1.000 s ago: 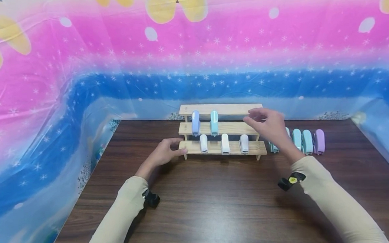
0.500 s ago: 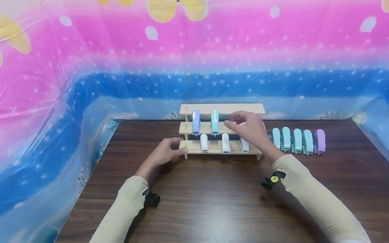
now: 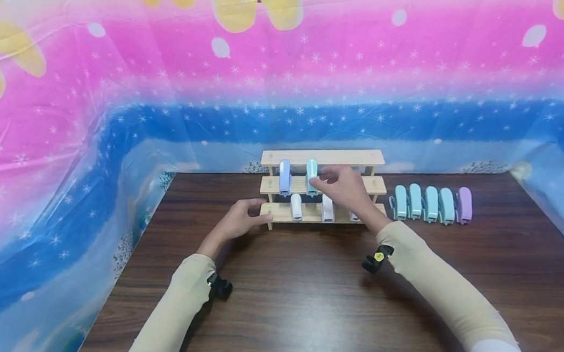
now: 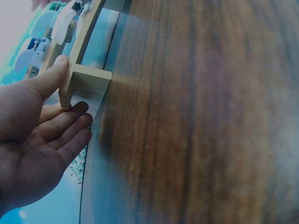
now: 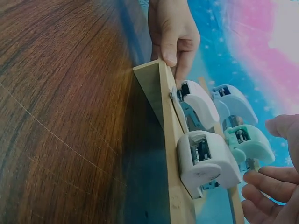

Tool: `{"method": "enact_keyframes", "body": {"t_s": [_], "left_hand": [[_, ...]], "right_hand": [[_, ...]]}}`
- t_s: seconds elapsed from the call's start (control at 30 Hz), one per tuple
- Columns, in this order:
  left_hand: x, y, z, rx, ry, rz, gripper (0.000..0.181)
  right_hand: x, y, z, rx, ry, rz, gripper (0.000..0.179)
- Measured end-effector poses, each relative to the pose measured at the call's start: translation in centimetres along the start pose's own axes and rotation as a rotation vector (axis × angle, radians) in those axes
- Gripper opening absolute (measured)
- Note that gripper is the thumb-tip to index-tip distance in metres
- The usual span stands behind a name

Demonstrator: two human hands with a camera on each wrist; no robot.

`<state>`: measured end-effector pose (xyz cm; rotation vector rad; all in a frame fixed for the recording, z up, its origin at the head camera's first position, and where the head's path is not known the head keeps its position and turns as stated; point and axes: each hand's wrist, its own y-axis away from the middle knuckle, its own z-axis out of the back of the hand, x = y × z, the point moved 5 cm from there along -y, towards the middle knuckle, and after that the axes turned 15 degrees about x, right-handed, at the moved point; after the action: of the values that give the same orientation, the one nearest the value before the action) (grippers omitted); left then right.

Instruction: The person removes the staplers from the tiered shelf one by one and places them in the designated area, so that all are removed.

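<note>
My left hand (image 3: pixel 238 220) grips the left end of the lowest step of a wooden three-step display stand (image 4: pixel 79 46), thumb on top and fingers at its edge and below. On the middle step stand a blue-violet mini stapler (image 3: pixel 285 177) and a teal mini stapler (image 3: pixel 311 174). My right hand (image 3: pixel 344 187) is beside the teal one; in the right wrist view its thumb and fingers (image 5: pixel 268 184) are spread around it, with no clear grip. Three white mini staplers sit on the lowest step, one left (image 3: pixel 296 207), one middle (image 3: pixel 327 210), one partly behind my right wrist (image 3: pixel 354 215).
Right of the stand, a row of several teal mini staplers (image 3: pixel 414 201) and one purple mini stapler (image 3: pixel 464 205) stands on the dark wooden table (image 3: pixel 289 294). A colourful patterned cloth (image 3: pixel 276 85) hangs behind and at the sides. The top step (image 3: pixel 322 157) is bare.
My right hand has moved left from the stand's right end to the teal stapler on the middle step, uncovering the row at the right. The left hand stays put.
</note>
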<state>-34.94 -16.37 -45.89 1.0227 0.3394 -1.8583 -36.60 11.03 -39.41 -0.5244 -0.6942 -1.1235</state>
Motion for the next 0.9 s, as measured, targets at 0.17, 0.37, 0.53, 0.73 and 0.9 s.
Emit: {"method": "enact_keyframes", "body": {"t_s": [0.17, 0.37, 0.53, 0.73, 0.9], "left_hand": [[-0.01, 0.01, -0.01, 0.001, 0.004, 0.004, 0.061], [-0.18, 0.11, -0.05, 0.004, 0.006, 0.010, 0.062], [-0.20, 0.04, -0.10, 0.004, -0.001, 0.009, 0.063], [-0.09, 0.13, -0.05, 0.004, 0.002, 0.017, 0.063], [-0.07, 0.07, -0.05, 0.003, 0.004, 0.010, 0.062]], "right_hand": [[-0.07, -0.41, -0.34, -0.011, 0.003, 0.016, 0.063], [-0.21, -0.73, -0.69, -0.019, -0.002, 0.016, 0.061], [-0.21, -0.89, -0.90, -0.039, -0.003, 0.006, 0.057], [0.08, -0.97, -1.04, -0.044, -0.031, 0.015, 0.054], [0.16, -0.83, -0.97, -0.056, -0.039, 0.008, 0.053]]}}
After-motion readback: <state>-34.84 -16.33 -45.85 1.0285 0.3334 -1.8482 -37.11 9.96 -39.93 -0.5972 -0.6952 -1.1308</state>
